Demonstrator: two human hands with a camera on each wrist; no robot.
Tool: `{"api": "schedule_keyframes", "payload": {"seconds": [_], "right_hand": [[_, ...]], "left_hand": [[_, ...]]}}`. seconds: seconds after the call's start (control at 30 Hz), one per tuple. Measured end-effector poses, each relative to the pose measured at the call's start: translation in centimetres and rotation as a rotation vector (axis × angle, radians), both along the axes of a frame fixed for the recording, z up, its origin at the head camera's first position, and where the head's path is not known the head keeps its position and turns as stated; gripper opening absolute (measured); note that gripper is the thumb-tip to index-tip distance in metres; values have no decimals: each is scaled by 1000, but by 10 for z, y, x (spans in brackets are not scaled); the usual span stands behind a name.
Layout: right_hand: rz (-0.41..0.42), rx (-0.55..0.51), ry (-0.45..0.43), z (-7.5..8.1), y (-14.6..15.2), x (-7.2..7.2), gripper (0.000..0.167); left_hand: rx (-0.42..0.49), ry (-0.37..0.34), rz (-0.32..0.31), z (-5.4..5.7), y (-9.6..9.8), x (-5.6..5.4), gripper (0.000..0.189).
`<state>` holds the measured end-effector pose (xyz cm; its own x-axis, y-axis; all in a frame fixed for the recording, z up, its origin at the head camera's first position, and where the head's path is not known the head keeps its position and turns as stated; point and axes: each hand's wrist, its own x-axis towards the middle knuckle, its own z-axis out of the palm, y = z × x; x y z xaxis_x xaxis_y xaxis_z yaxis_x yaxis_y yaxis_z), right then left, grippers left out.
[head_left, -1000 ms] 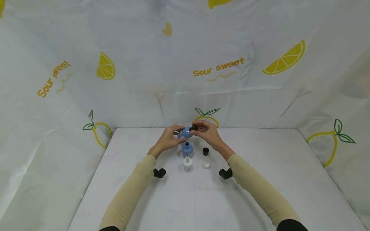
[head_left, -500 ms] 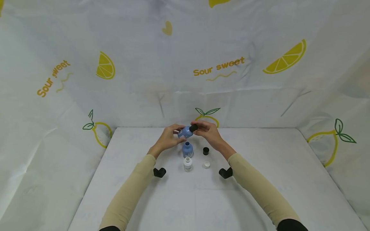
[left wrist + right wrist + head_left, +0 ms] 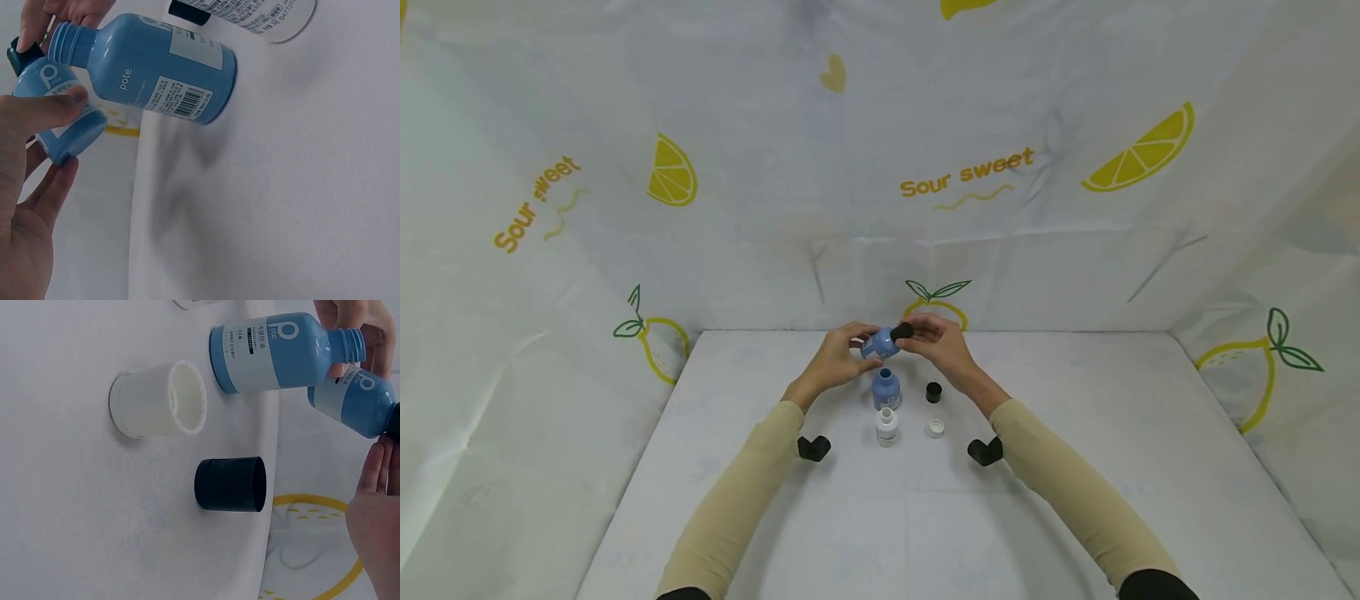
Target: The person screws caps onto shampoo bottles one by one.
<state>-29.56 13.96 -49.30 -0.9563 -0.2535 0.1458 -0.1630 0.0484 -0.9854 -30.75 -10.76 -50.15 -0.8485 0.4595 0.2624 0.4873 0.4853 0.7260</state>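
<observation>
Above the far part of the table, my left hand (image 3: 832, 360) holds a small blue bottle (image 3: 877, 343) by its body, thumb on one side and fingers on the other. The bottle is tilted, its top toward the right. My right hand (image 3: 942, 346) pinches the black cap (image 3: 902, 332) at the bottle's mouth; how tightly the cap sits cannot be told. Just below the hands stands a second blue bottle (image 3: 156, 69), upright and uncapped, with its threaded neck bare. Nearer is a white bottle (image 3: 887, 427), also uncapped.
To the right of the standing bottles, a loose black cap (image 3: 230, 484) and a white cap (image 3: 153, 400) lie on the white table (image 3: 910, 533). A white sheet with lemon prints (image 3: 775, 167) hangs behind the table's far edge.
The held bottle and both hands stay in nearly the same place. The black cap has tilted slightly upward at its far end, with the right fingers shifting a little on it.
</observation>
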Motion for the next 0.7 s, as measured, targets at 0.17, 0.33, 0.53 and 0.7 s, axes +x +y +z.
{"api": "schedule_keyframes", "payload": {"seconds": [0.17, 0.33, 0.53, 0.7], "right_hand": [[-45, 34, -26, 0, -2, 2, 42], [-86, 74, -13, -1, -5, 2, 40], [-115, 87, -6, -2, -8, 2, 35], [-130, 106, 0, -4, -9, 1, 35]], "left_hand": [[0, 2, 0, 0, 1, 0, 57], [-6, -1, 7, -1, 1, 0, 56], [-10, -3, 6, -2, 2, 1, 56], [-8, 6, 2, -2, 2, 0, 55]]}}
